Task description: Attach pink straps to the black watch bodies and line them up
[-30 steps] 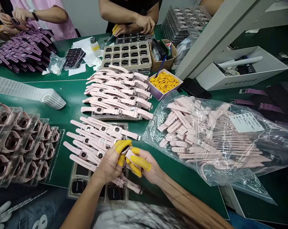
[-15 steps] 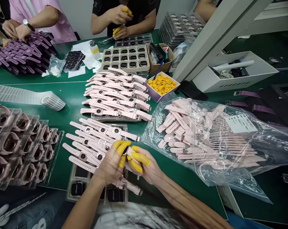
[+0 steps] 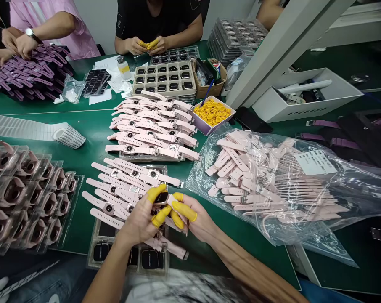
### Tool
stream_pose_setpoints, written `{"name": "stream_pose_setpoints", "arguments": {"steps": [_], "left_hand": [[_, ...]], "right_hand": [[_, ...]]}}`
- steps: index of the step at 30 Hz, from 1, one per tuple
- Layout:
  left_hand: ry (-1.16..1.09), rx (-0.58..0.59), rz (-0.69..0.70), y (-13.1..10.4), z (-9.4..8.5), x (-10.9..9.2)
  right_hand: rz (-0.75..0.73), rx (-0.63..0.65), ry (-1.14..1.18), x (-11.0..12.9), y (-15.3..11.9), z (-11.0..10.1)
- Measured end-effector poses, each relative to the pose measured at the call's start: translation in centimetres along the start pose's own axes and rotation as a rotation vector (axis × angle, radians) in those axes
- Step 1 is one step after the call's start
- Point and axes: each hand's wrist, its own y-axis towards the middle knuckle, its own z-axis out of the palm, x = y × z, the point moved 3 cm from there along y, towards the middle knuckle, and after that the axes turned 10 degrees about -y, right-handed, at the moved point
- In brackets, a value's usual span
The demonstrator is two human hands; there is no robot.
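Observation:
My left hand [image 3: 143, 219], with yellow finger cots, is closed on a dark-faced smartwatch case [image 3: 161, 198]. In my right hand [image 3: 193, 214], also in yellow finger cots, a pale pink watch strap [image 3: 171, 201] is pinched; its end meets the side of the case. Whether the strap is locked into the case I cannot tell. Below my hands lie pink-strapped watches [image 3: 135, 173], backs up, on a plastic tray [image 3: 97, 256] whose front pockets hold black watch cases [image 3: 150, 258]. Right of my hands, a clear plastic bag [image 3: 206, 168] holds many loose pink straps [image 3: 237, 162].
More pink watches [image 3: 149, 126] lie in rows farther back, near a box of yellow finger cots [image 3: 212, 112]. Stacked trays of pink watches [image 3: 35, 198] stand at left. A grey post [image 3: 281, 54] rises at right. Co-workers' hands [image 3: 151, 44] are busy across the table.
My left fingers have shifted and the watch case has turned, showing more of its dark face. The strap stays in my right hand. Across the table, a co-worker's hands have come down together.

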Motion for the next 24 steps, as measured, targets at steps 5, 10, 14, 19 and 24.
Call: {"name": "stream_pose_setpoints", "arguments": {"steps": [5,10,14,19,24], "left_hand": [[-0.188,-0.261,0.030,-0.2,-0.4,0.6],[-0.632,-0.755,-0.051,-0.1,-2.1,1.4],[-0.708,-0.956,-0.120,0.2,-3.7,1.7],[-0.653,-1.020,-0.090,-0.1,-4.6,1.9],[-0.453,-0.324,-0.290,0.2,-0.4,1.7]], "right_hand": [[0.007,0.061,-0.098,0.4,-0.2,0.4],[0.191,0.215,-0.221,0.3,0.0,-0.5],[0.161,0.100,-0.382,2.1,-0.2,-2.1],[0.070,-0.002,-0.389,2.9,-0.5,-2.7],[-0.039,0.019,-0.184,1.8,-0.4,-1.0]]}}
